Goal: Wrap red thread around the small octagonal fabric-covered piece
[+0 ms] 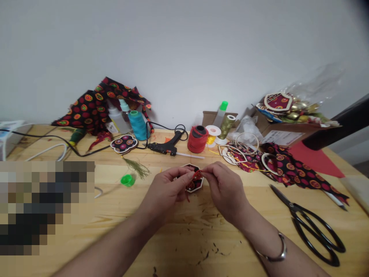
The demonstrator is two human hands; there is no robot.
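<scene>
My left hand (175, 182) pinches a red cord (197, 176) between thumb and fingers at the middle of the table. Opposite it, my right hand (223, 186) is also closed in a pinch on the same cord, a short way to the right. Beneath and behind the fingers is an octagonal ornament (198, 186) with a pale rim and dark patterned fabric. The left fingers overlap the ornament; whether they also grip it, I cannot tell. A red end of cord hangs below the left fingers. The cord's exact path between the fingertips is too small to make out.
Black scissors (309, 227) lie at the right. Behind my hands are a glue gun (167, 145), a red spool (198, 139) and a teal thread cone (138, 125). A flower-shaped ornament (123, 144) and a green cap (127, 180) lie left. A cardboard box (284, 132) stands back right.
</scene>
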